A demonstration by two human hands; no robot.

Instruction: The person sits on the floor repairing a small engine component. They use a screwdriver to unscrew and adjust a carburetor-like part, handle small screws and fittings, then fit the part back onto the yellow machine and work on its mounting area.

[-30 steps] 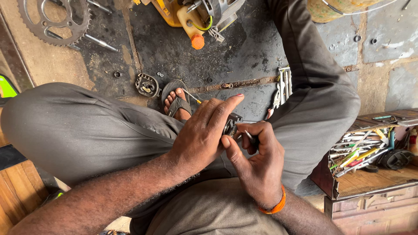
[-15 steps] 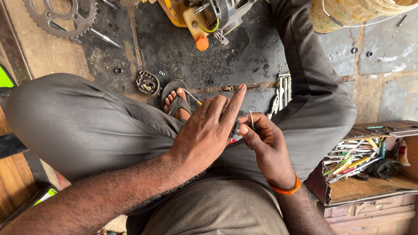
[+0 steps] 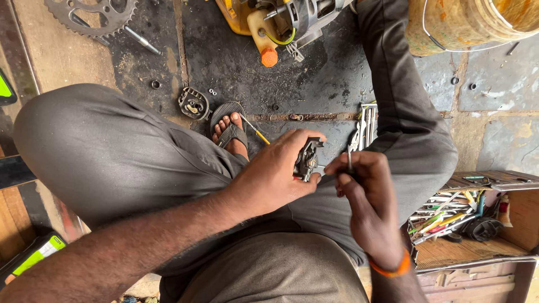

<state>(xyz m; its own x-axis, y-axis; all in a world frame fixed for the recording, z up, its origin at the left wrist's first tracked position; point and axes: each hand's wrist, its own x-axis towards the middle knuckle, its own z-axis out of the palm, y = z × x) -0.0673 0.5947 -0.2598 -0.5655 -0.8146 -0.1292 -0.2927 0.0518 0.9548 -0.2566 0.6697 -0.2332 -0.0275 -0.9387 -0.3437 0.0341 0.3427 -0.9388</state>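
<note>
where a second ago both hands huddled together, the left hand (image 3: 275, 179) now grips the small dark metal mechanism (image 3: 307, 160) alone over the lap, and the right hand (image 3: 365, 202) has drawn back, pinching a thin metal pin (image 3: 349, 160).

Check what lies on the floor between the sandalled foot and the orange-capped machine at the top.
In the head view, mostly bare dark floor lies between the sandalled foot and the orange-capped machine, with only small specks of debris.
</note>
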